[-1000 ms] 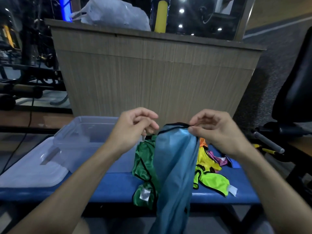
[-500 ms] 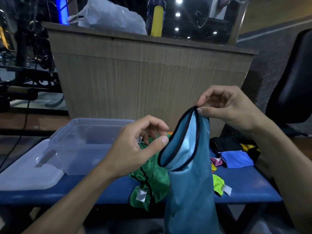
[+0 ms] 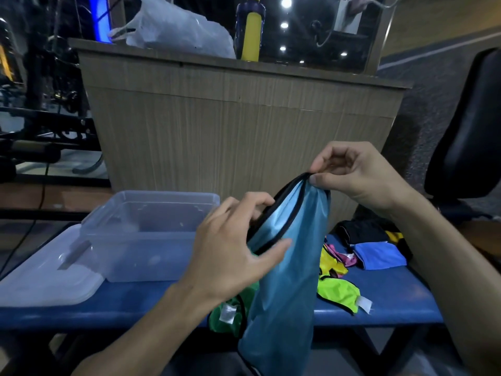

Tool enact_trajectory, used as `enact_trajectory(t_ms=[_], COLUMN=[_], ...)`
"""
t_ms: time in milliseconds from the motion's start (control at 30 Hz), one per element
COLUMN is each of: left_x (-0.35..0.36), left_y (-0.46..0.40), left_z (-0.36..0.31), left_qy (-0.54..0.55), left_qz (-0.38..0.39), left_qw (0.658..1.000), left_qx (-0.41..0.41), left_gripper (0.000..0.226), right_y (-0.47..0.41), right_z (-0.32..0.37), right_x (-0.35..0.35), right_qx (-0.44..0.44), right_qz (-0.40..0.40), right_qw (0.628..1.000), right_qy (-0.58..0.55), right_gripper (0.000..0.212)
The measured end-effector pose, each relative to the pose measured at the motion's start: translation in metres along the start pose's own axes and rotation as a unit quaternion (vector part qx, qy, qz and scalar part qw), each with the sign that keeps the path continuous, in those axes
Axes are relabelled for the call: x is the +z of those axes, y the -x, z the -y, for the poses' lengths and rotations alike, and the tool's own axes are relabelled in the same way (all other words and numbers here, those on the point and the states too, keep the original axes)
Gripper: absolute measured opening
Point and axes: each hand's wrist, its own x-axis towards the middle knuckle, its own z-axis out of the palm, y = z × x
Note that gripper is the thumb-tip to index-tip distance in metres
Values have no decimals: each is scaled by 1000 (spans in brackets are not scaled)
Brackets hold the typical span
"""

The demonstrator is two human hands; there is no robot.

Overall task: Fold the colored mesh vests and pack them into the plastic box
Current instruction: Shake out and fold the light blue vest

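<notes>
Asker: Hands first, what are they doing?

Describer: Right hand [image 3: 360, 177] is raised, pinching the black-trimmed top edge of a light blue mesh vest [image 3: 284, 280] between thumb and fingertips. Left hand [image 3: 235, 248] is lower, its thumb lying along the trimmed opening and its curled fingers at the edge; I cannot tell whether they actually clamp it.

Asker: Where is the vest?

Describer: It hangs in front of a blue padded bench [image 3: 393, 302], draping below the bench edge. The clear rectangular plastic box [image 3: 151, 234] sits open to the left, its lid [image 3: 46, 278] beside it. Crumpled green [image 3: 230, 313] and neon yellow vests [image 3: 339, 291] lie on the bench.

Asker: How will it handle?

Describer: Probably light, limp and slightly slippery. The bound black trim at the shoulders looks like the firmest place to hold.
</notes>
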Motion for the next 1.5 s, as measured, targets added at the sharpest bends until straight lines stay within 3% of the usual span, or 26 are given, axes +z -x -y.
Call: enact_trajectory(t_ms=[133, 300, 500, 667, 833, 967, 1067, 1133, 1200, 1300, 1367, 1500], left_x=[4, -7, -8, -7, -26, -51, -59, -56, -54, -51, -50, -60], left_y=[-8, -12, -12, -8, -30, -56, -68, -72, -68, -57, -53, -63], left_z=[0, 11, 41, 59, 56, 25, 19, 28, 40, 49, 49, 35], left_qy=[-81, 11, -31, -55, -3, 184, 76, -38, -79, -44, 1, 162], left_qz=[-42, -44, 88, 111, 62, 196, 298, 293, 279, 289, 301, 275], left_qw=[996, 998, 995, 990, 995, 961, 951, 955, 957, 956, 953, 948], left_qx=[7, -54, -18, -65, -77, -64, 13, 35, 16, -9, -16, -16], left_gripper=[33, 29, 42, 36, 40, 44, 49, 52, 49, 45, 42, 32], right_y=[2, 10, 17, 18, 26, 31, 32, 32, 30, 25, 21, 17], right_z=[-2, -9, -13, -17, -45, -63, -63, -62, -59, -55, -53, -54], right_x=[3, 0, 5, 2, 4, 18, 25, 22, 15, 8, 6, 5], right_qx=[1, 5, -3, -5, 50, 117, 136, 121, 107, 97, 105, 149], right_qz=[8, 14, 27, 17, -5, -7, -12, -23, -39, -38, -38, -70], right_qw=[1000, 1000, 996, 993, 987, 974, 956, 943, 930, 927, 929, 933], right_qy=[-9, -17, -88, -120, -150, -192, -261, -309, -349, -359, -354, -319], right_gripper=[14, 14, 14, 15, 18, 29, 21, 32, 43, 41, 28, 22])
